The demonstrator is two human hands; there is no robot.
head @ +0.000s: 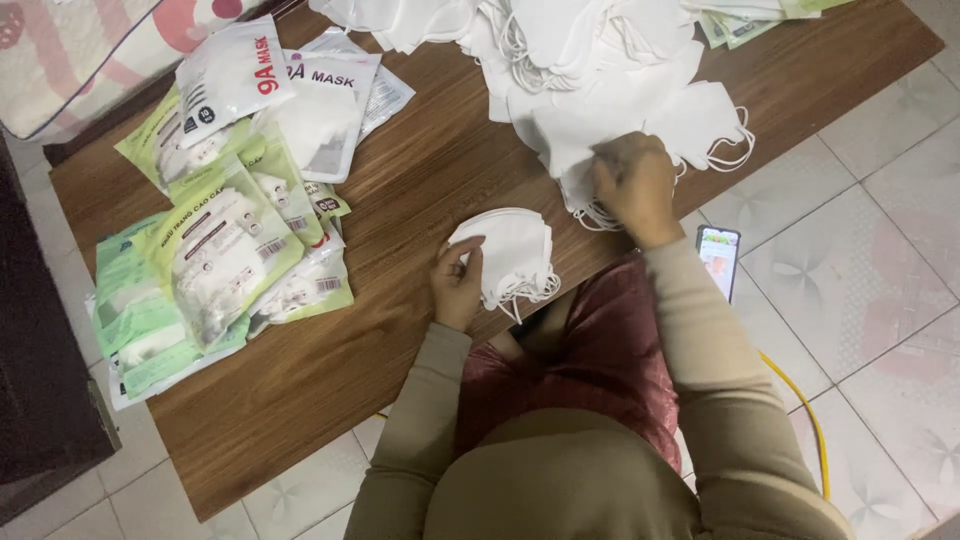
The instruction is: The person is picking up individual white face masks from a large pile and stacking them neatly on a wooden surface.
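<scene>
While left hand (457,283) grips a mask stack (510,255), right hand (633,183) pinches loose masks (610,80), fingertips hidden, pile cut off.

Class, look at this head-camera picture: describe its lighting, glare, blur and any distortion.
Head view: soft, even light with faint shadows only; the loose white masks are bright and nearly washed out, so their folds hardly show; the right hand looks slightly smeared, the left hand and its held stack of masks sharper; the wooden table edges lean, wide-angle style; sheen on the sealed packets.
</scene>
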